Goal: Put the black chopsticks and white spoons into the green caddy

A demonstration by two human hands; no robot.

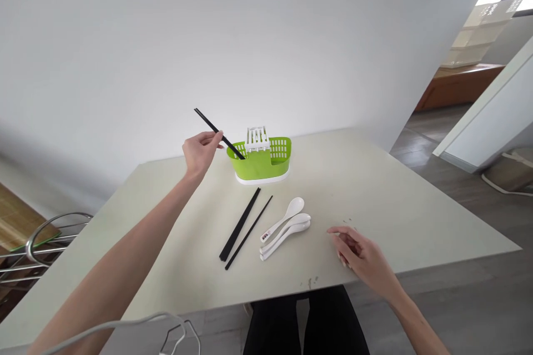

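Observation:
My left hand is closed in a pinch around black chopsticks, apparently a pair. They slant down to the right, and their lower ends are inside the left part of a green utensil basket with a white base. A white slotted piece sits over the basket's middle. More black chopsticks lie together in front of it, beside a single chopstick. Three white spoons lie to their right. My right hand is near the table's front edge, right of the spoons, loosely curled with nothing in it.
The pale table stands against a white wall. A metal rack with a wooden board is beyond its left edge. A grey cable crosses at the lower left. My legs are below the front edge.

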